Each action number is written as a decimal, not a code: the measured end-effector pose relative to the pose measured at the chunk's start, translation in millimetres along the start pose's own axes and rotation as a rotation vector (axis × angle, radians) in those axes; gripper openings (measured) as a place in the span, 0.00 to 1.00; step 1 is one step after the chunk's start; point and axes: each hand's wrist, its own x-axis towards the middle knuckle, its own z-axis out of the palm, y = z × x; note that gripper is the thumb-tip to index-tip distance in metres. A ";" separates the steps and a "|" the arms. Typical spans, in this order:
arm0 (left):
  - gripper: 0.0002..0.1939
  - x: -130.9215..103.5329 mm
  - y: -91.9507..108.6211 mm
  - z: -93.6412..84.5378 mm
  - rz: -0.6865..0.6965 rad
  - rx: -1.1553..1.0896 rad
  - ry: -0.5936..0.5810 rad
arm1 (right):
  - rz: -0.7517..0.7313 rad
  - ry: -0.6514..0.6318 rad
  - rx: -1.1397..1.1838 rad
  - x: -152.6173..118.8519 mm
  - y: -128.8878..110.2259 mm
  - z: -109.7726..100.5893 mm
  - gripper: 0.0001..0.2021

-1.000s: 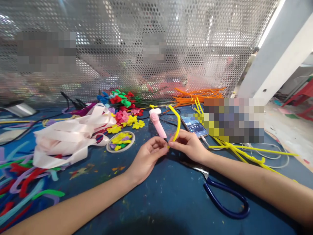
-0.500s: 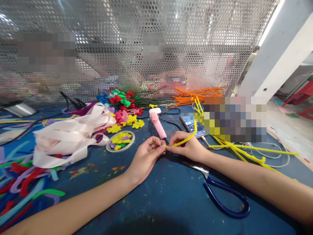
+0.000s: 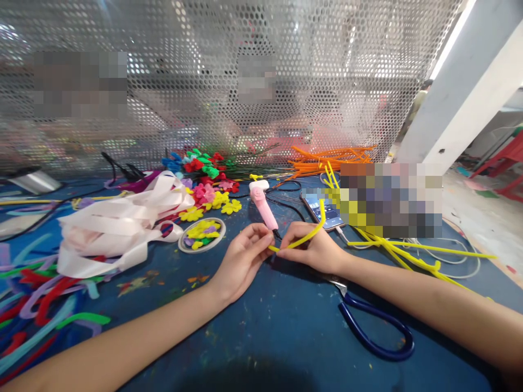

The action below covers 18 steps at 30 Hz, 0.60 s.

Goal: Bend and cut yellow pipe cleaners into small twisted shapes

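Swung lower, the curved, seemingly fuzzy yellow stem (image 3: 305, 238) is pinched by left hand (image 3: 245, 258) and right hand (image 3: 316, 247); flecked tabletop (image 3: 261, 321), perforated screen (image 3: 306, 49) behind.

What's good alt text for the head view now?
Left hand and right hand pinch a bent yellow strip over a blue table. Around them lie a pink tool, scissors, a phone, pale ribbon and colourful flowers.
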 end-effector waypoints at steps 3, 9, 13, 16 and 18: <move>0.12 -0.7 1.2 1.2 -0.016 0.011 -0.027 | 0.081 0.078 0.097 1.7 -0.8 -1.5 0.08; 0.20 -2.9 0.6 2.5 0.026 0.050 -0.054 | 0.175 0.024 0.344 3.0 0.0 -2.3 0.11; 0.22 -2.9 -0.7 2.0 0.052 0.065 -0.099 | 0.183 -0.093 0.424 2.0 -3.5 -1.7 0.11; 0.22 -3.6 -2.1 0.8 0.075 0.124 -0.109 | 0.256 -0.007 0.488 3.8 -4.7 -2.5 0.12; 0.24 -4.5 -3.1 -0.1 0.084 0.180 -0.130 | 0.298 0.062 0.500 5.1 -3.4 -2.8 0.13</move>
